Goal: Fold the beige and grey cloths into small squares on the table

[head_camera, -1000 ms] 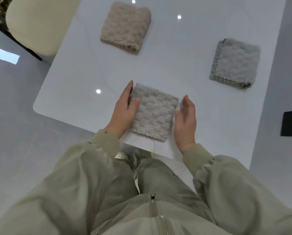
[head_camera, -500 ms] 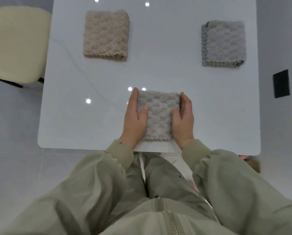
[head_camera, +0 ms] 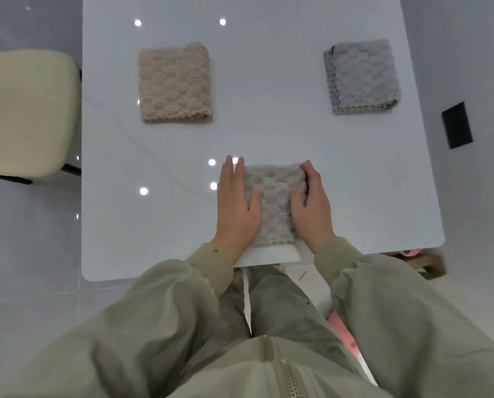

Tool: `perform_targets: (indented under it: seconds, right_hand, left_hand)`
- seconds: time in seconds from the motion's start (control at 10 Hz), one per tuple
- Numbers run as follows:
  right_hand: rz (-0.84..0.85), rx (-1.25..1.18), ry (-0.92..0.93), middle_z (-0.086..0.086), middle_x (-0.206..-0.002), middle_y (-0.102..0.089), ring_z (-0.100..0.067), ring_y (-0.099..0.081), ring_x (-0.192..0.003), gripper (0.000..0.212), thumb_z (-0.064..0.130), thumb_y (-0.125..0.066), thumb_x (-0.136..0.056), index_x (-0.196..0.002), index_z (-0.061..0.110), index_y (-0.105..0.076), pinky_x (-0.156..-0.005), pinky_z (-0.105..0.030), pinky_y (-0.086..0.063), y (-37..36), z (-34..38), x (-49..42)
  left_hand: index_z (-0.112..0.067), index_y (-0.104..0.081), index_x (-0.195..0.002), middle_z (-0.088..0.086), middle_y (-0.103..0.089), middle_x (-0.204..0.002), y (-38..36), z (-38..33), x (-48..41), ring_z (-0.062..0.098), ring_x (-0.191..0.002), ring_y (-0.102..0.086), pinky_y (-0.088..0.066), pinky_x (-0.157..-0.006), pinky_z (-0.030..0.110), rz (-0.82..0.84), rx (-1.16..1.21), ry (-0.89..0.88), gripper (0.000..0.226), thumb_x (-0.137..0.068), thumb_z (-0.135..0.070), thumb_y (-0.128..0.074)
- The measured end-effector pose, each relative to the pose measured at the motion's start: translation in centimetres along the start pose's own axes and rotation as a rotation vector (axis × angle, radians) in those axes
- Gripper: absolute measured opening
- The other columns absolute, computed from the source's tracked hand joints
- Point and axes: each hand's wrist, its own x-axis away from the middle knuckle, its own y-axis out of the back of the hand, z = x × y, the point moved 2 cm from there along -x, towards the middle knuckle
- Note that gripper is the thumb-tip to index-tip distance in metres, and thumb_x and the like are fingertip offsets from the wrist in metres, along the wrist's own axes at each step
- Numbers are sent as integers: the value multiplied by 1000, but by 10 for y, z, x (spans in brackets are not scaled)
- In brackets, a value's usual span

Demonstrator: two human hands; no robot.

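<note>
Hands (head_camera: pixel 238 208) flanking folded cloth (head_camera: pixel 273 203), no lettering

One head-worn wide-angle camera is looking steeply down and forward from above the person's lap, taking in the whole white tabletop (head_camera: pixel 268 133) at close range, with the sleeves filling the lower frame

near cloth (head_camera: pixel 273 203) table (head_camera: pixel 268 133) front | cloths far-left (head_camera: pixel 174 83), far-right (head_camera: pixel 360 77)
</note>
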Motion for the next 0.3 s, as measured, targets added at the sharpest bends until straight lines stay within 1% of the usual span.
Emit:
perform_targets:
  seconds: [0.1,0.2,0.3]
  right_hand:
    - [-1,305,86,-7,-157,-19,-15,-15,-144,56,24,-41,-96,-147,9,-23,-120,-40,-6,1,4,-1]
    - [-43,482,99,-10,-158,-15,-20,-7,-146,55,27,-39,-96,-146,8,-26,-118,-45,1,4,3,0]
    - [-208,528,24,-12,-158,-14,-23,-7,-147,57,32,-34,-94,-145,7,-28,-117,-49,1,26,7,1]
  left_hand:
    - [-15,-15,-151,9,-4,-159,7,-4,-11,24,-147,4,2,-116,46,97,-390,-199,60,-95,-30,-31]
    - [-14,-16,-150,11,-4,-159,5,-18,-22,28,-146,3,2,-114,51,179,-608,-388,59,-97,-31,-34]
    - [-16,-12,-151,10,0,-159,-4,-53,-33,28,-146,6,4,-114,51,227,-675,-500,58,-99,-33,-30]
